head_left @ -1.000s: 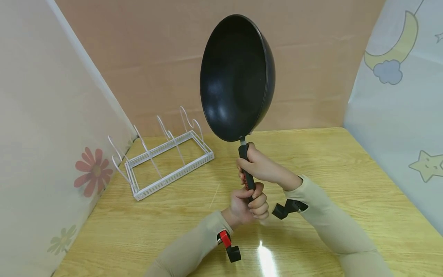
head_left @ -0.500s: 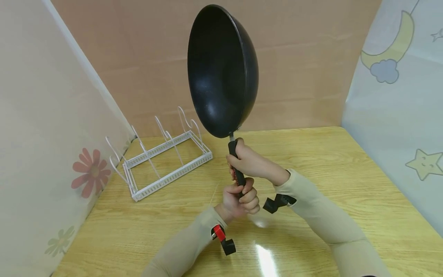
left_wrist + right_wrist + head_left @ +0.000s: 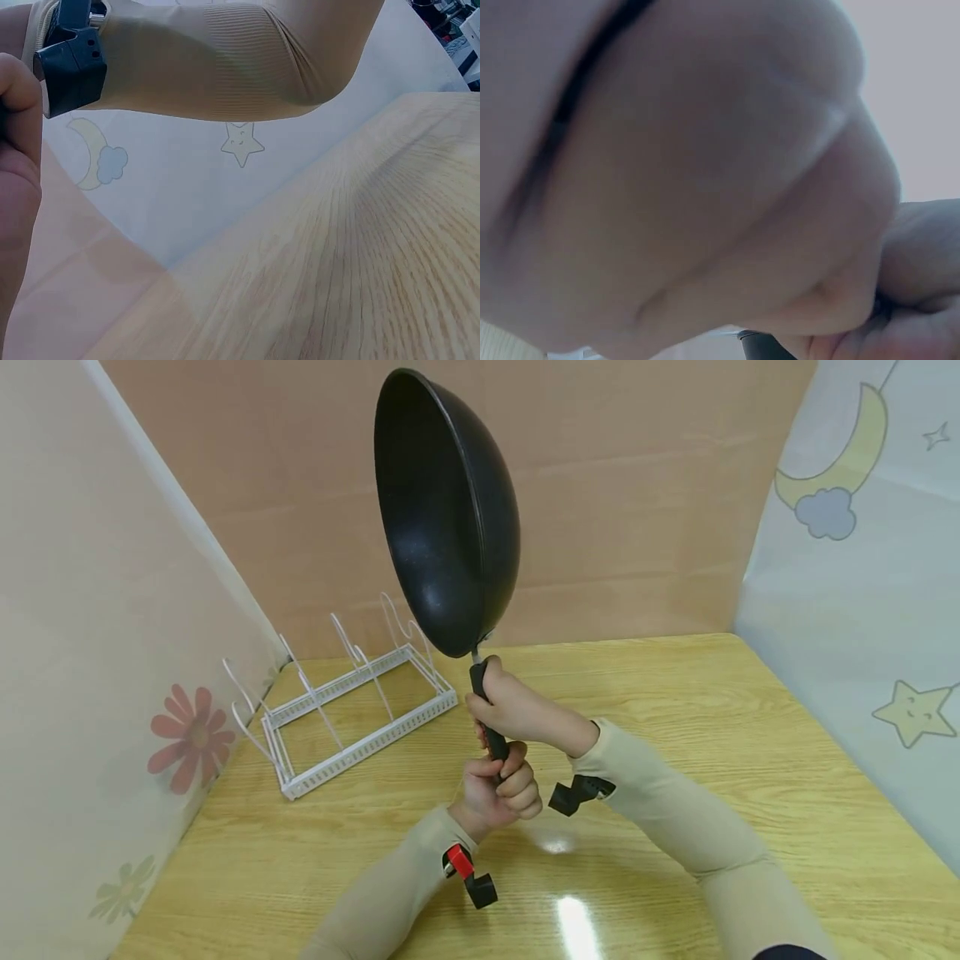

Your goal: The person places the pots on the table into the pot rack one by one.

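A deep black wok (image 3: 501,518) is held up above the table in the head view, bowl at the top and its hollow facing left. My right hand (image 3: 519,706) grips the upper part of the black handle (image 3: 478,677), just below the bowl. Lower down, my left hand (image 3: 498,795) wraps its fingers round the handle's end. A white wire pan rack (image 3: 371,747) stands on the table to the left, its upright loops behind and left of the wok. In the right wrist view the right hand (image 3: 735,187) fills most of the picture.
The wood-grain table (image 3: 750,735) is bounded by a tan back wall (image 3: 637,527) and pale side walls with printed flowers, a moon and a star. Black camera mounts (image 3: 480,889) stick out from both sleeves.
Both hands have carried the wok leftward and slightly up. It has turned so that more of its outer side shows. The rack stays in place on the table.
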Demonstrator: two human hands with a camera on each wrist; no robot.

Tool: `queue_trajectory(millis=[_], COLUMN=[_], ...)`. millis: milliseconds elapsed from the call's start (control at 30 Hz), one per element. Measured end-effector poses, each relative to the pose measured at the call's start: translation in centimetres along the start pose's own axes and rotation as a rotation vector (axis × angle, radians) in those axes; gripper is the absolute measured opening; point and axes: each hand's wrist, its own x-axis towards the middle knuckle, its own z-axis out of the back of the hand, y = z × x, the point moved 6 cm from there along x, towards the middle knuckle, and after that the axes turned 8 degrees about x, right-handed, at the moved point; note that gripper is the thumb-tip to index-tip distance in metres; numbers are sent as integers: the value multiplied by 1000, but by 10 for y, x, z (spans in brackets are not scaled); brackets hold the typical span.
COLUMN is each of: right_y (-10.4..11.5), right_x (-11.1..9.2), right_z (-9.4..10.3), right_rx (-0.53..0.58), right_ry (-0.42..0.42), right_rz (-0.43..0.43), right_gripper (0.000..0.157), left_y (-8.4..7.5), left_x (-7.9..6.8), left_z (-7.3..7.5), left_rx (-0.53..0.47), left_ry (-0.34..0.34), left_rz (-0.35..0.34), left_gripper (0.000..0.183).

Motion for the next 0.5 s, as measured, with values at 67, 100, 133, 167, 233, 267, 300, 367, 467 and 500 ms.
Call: queue_trajectory(millis=[67, 100, 133, 167, 233, 267, 300, 367, 467, 500], right_y=[2, 3, 4, 4, 6, 7, 7, 8, 9, 10], right_x=[1, 2, 3, 3, 5, 5, 6, 8, 10, 11], right_z=[-2, -3, -4, -5, -7, -9, -10, -13, -16, -17], right_rx=[-6, -9, -4, -1, -3, -1, -2, -6, -28, -37], right_ry=[-6, -10, -12, -12, -8, -6, -2, 6, 11, 11], right_rz=[-4, -5, -7, -9, -12, -15, -14, -15, -12, -11], right_gripper=[21, 21, 22, 22, 22, 21, 21, 21, 19, 19], left_y=[-2, -3, -4, -5, -6, -7, -8, -9, -11, -12], left_x=[-1, -2, -2, -3, -4, -4, -5, -6, -7, -8], left_z=[-1, -1, -2, -2, -3, -3, -4, -5, -6, -6], left_rx=[-1, 1, 3, 6, 8, 8, 8, 4, 0, -1], left_ry=[-2, -4, -2, -1, 2, 5, 8, 19, 37, 42], left_rz=[-4, -4, -5, -4, -3, -3, -4, -11, -26, -31], left_gripper=[22, 22, 22, 22, 23, 23, 23, 24, 24, 24])
